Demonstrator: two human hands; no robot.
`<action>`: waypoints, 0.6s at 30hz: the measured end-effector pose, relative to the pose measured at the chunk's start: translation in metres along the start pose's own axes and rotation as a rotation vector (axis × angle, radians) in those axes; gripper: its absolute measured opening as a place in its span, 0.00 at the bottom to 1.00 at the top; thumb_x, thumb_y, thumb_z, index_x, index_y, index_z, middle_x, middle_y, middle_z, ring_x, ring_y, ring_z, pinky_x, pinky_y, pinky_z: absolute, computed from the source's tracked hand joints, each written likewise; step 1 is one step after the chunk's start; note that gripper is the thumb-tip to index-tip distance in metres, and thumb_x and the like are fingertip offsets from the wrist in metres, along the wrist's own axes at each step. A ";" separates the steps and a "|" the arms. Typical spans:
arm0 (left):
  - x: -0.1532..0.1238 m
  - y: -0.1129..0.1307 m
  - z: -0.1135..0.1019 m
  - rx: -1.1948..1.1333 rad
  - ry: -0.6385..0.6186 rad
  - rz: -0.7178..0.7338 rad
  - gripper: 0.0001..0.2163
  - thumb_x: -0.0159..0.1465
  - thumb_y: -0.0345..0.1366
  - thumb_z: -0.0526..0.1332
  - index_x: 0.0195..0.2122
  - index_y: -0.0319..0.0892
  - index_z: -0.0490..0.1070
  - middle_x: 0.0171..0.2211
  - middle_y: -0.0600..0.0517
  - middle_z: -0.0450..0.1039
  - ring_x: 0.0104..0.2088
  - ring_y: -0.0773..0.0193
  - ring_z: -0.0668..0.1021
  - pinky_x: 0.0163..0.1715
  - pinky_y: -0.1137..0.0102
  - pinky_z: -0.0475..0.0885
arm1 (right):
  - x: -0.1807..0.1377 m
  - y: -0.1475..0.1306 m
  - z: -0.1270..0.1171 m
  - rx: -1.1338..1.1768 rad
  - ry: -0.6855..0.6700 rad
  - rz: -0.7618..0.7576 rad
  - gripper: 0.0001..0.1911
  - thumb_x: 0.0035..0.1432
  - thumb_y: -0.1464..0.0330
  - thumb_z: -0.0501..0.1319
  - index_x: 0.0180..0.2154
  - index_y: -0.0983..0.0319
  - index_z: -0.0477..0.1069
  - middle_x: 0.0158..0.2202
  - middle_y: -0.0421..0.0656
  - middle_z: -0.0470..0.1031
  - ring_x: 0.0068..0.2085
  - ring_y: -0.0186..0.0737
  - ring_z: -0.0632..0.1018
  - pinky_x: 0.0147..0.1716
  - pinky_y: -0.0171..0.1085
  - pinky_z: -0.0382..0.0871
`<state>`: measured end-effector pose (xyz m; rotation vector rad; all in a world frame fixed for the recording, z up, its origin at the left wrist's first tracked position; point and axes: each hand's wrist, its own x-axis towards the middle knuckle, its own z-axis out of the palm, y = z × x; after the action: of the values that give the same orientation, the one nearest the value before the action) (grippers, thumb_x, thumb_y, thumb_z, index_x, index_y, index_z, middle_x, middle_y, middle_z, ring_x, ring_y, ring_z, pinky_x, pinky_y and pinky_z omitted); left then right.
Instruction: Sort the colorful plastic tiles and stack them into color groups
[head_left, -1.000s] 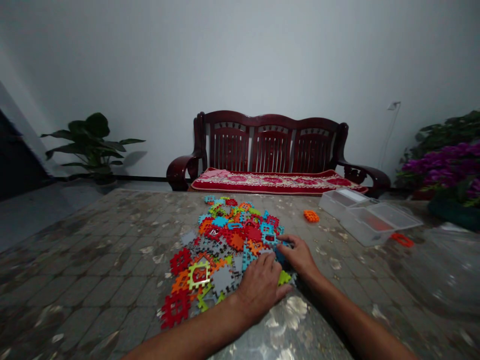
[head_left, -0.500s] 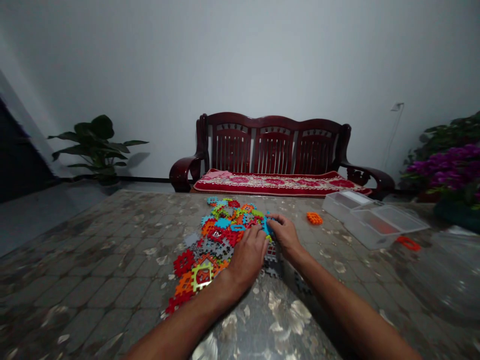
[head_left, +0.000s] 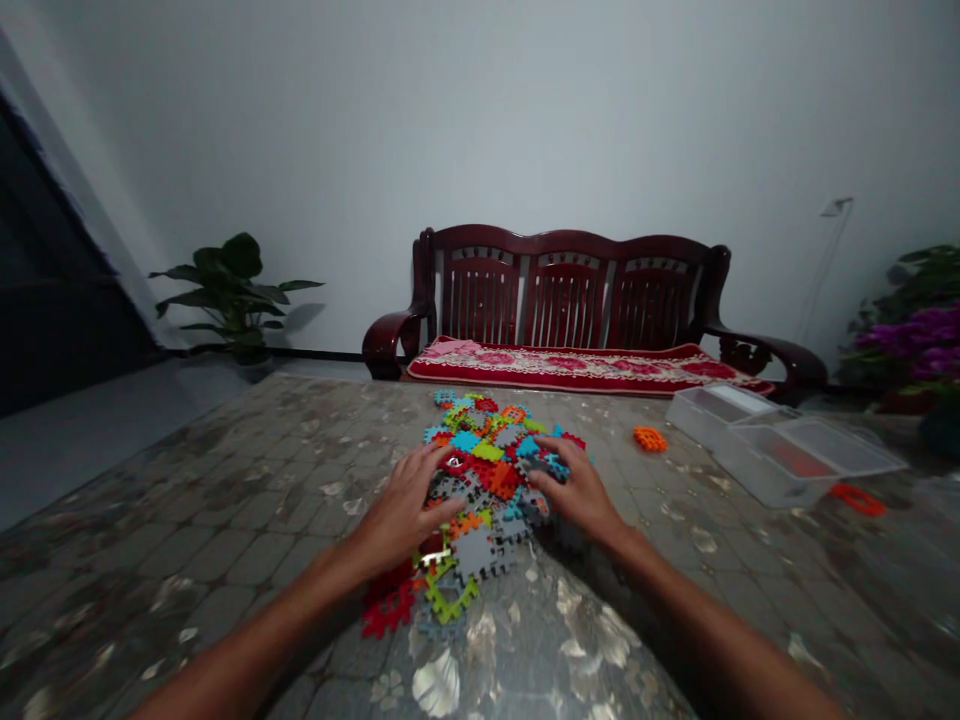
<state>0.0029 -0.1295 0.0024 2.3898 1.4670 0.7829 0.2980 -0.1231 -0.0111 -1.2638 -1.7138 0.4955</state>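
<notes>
Half a second ago the two hands met over a blue piece; now they stand apart, the left hand (head_left: 409,500) having swung to the left edge of the heap of toothed plastic pieces (head_left: 501,480) on the table (head_left: 300,500). It is spread wide, thumb off the fingers. The right hand (head_left: 576,492) curves loosely over the heap's right side, thumb and fingers parted by blue and grey pieces; I cannot tell whether it grips one. A flat grey piece (head_left: 474,552), covered earlier, shows between them. Any print on the clear container's white patch (head_left: 739,398) is too small to read.
</notes>
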 end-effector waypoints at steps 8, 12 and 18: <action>-0.089 -0.061 -0.005 0.156 -0.293 -0.003 0.66 0.41 0.63 0.75 0.77 0.53 0.40 0.76 0.36 0.41 0.72 0.30 0.54 0.67 0.38 0.52 | -0.045 -0.024 0.006 -0.357 -0.497 -0.366 0.59 0.47 0.35 0.67 0.71 0.56 0.56 0.69 0.54 0.63 0.66 0.61 0.63 0.66 0.60 0.54; -0.090 -0.052 0.007 0.195 -0.263 0.015 0.58 0.51 0.60 0.72 0.77 0.53 0.40 0.76 0.35 0.42 0.73 0.33 0.54 0.67 0.37 0.52 | -0.043 -0.026 0.020 -0.372 -0.580 -0.430 0.56 0.53 0.32 0.58 0.71 0.57 0.55 0.67 0.53 0.66 0.63 0.57 0.67 0.64 0.55 0.58; -0.086 -0.043 0.029 0.179 -0.070 0.088 0.42 0.66 0.48 0.64 0.77 0.56 0.42 0.75 0.43 0.52 0.70 0.43 0.62 0.65 0.48 0.64 | -0.035 -0.035 0.036 -0.489 -0.598 -0.508 0.43 0.64 0.39 0.54 0.69 0.61 0.58 0.59 0.54 0.72 0.53 0.54 0.72 0.53 0.52 0.63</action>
<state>-0.0447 -0.1824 -0.0685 2.6010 1.4695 0.6027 0.2510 -0.1614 -0.0178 -0.9814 -2.6852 0.1482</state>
